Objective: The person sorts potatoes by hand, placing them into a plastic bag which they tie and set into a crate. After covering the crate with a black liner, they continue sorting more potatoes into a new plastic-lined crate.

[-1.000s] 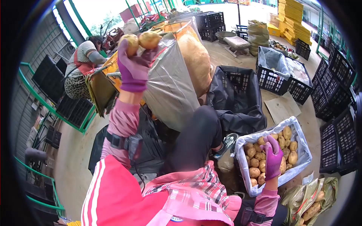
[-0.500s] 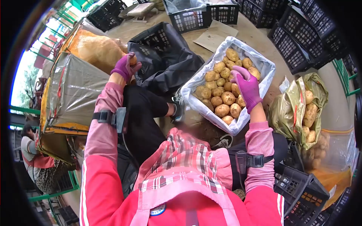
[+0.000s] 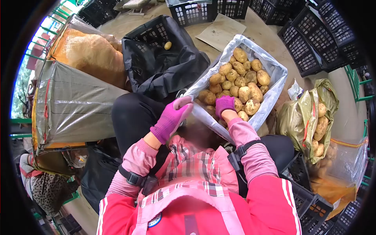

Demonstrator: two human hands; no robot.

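My right hand [image 3: 226,105], in a purple glove, reaches over the near side of a crate lined with white sheeting [image 3: 279,80]. Its fingers point down among the potatoes [image 3: 243,93] and are hidden behind the back of the hand. My left hand [image 3: 172,118], gloved alike, is beside the crate's left corner, fingers stretched out toward the liner, nothing in them. Ahead of it stands a crate lined with black sheeting [image 3: 147,70]; one small potato [image 3: 168,45] lies inside.
Left of me are a stuffed orange mesh sack [image 3: 92,56] and a grey-green sack [image 3: 74,103]. A greenish bag [image 3: 299,117] with potatoes stands at right. Stacked black crates [image 3: 301,47] stand back right; a cardboard sheet [image 3: 221,31] lies ahead. Another person [image 3: 45,184] is at far left.
My left hand has moved from beside the black-lined crate toward the potato crate. My right hand has dropped lower and leftward among the potatoes. A small potato now shows in the black-lined crate.
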